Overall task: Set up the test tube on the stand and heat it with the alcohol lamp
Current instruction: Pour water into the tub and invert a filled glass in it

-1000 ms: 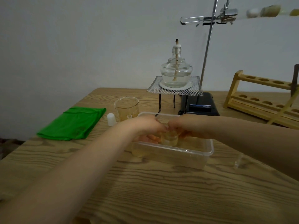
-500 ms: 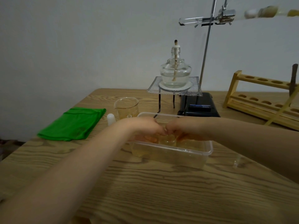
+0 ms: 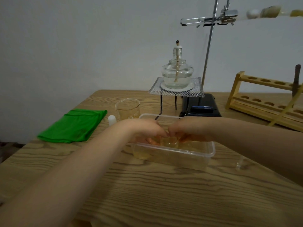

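Observation:
A test tube (image 3: 192, 21) lies horizontally in the clamp (image 3: 227, 16) of the metal stand (image 3: 209, 51), high at the right. Below it the uncapped glass alcohol lamp (image 3: 177, 74) sits on a wire gauze tripod (image 3: 176, 92); no flame shows. Both hands reach into a clear plastic tub (image 3: 193, 155) holding yellowish liquid. My left hand (image 3: 144, 130) and my right hand (image 3: 188, 130) meet over a small clear glass vessel (image 3: 169, 142) in the tub, fingers closed around it.
A glass beaker (image 3: 128, 108), a small white cap (image 3: 112, 120) and a folded green cloth (image 3: 73, 125) lie at the left. A wooden test tube rack (image 3: 265, 102) stands at the right. The stand's black base (image 3: 200, 107) sits behind the tub. A small clear object (image 3: 241, 163) rests right of the tub.
The two hands have stayed together over the small glass vessel in the tub, shifting only slightly. Nothing else on the table has moved.

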The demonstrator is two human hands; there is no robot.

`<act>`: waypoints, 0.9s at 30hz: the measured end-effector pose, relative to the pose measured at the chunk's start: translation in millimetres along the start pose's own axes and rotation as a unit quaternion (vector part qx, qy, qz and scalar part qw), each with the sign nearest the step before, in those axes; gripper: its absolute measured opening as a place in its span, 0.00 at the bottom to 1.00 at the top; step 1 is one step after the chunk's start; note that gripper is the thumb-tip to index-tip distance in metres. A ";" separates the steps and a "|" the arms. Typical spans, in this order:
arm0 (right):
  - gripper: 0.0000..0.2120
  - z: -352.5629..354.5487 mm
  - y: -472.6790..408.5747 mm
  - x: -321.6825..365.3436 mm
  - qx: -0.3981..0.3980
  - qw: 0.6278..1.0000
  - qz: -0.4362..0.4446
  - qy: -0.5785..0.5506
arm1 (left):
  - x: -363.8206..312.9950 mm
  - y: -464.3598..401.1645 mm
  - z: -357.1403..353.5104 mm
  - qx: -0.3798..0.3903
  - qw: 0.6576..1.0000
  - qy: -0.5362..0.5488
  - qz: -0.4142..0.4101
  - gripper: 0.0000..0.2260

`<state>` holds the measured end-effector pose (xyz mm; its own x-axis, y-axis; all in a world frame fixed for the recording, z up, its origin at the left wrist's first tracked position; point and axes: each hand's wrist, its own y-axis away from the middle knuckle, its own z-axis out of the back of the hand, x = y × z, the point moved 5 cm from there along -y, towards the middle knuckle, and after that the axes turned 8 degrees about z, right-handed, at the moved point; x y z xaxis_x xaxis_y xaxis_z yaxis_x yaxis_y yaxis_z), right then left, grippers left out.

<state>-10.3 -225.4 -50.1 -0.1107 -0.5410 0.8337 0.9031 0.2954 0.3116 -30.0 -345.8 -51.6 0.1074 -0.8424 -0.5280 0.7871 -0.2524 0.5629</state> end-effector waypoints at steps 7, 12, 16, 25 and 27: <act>0.16 11.9 2.7 9.3 -0.052 0.994 0.021 0.097 | -6.2 3.8 2.4 -0.025 0.999 0.015 -0.029 0.13; 0.12 15.6 7.8 17.8 -0.077 0.986 0.065 0.134 | -10.8 10.5 7.1 -0.076 0.995 0.024 -0.061 0.06; 0.15 17.7 16.0 23.7 -0.111 0.958 0.106 0.243 | -16.6 20.1 9.9 -0.125 0.985 -0.044 -0.112 0.06; 0.42 4.0 42.1 22.7 0.025 0.923 0.099 0.370 | -13.2 37.3 -0.9 -0.070 0.972 -0.178 -0.139 0.34; 0.45 2.2 44.7 20.6 0.020 0.915 0.100 0.391 | -13.3 39.9 -2.9 -0.080 0.967 -0.196 -0.143 0.38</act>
<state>26.9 -221.6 -18.0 0.3998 -0.8661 0.3000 0.8551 0.4703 0.2184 1.7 -343.3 -24.0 -0.3424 -0.8723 -0.3490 0.8379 -0.4516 0.3067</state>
